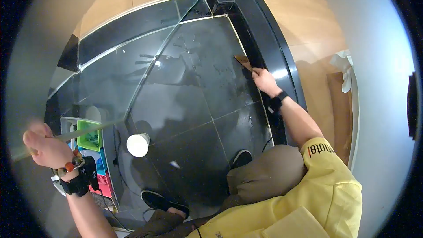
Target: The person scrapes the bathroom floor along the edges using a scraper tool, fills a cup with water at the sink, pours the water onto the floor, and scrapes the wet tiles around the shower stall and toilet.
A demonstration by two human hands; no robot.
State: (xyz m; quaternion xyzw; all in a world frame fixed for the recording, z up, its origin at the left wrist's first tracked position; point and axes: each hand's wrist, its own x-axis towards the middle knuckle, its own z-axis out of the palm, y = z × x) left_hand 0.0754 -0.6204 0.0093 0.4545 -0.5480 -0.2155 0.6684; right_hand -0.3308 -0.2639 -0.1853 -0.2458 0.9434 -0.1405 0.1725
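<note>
The right hand (265, 82) has its grip closed around the end of a scraper (243, 61), a flat, brownish wedge whose blade widens away from the fingers. The scraper is low beside the inner foot of a black ledge (264, 22), near the thin, pale seam (238, 39) where ledge and floor meet. The ledge is glossy and smooth, curving along its outer side; the floor (185, 105) is matte dark tile, crossed by fine joints and streaked with wet patches.

The left hand (49, 149) is raised at the lower edge of a clear, flat glass panel (140, 86); its fingertips are blurred, so I cannot tell whether its grip is clenched on the glass or released. Below it, a boxy grey crate (109, 158) contains a bright green tub (89, 135) and a pink tub (102, 184). A round white cup (138, 145) is on the tile near the crate. Beyond the ledge lies smooth, wood-coloured flooring (308, 26).
</note>
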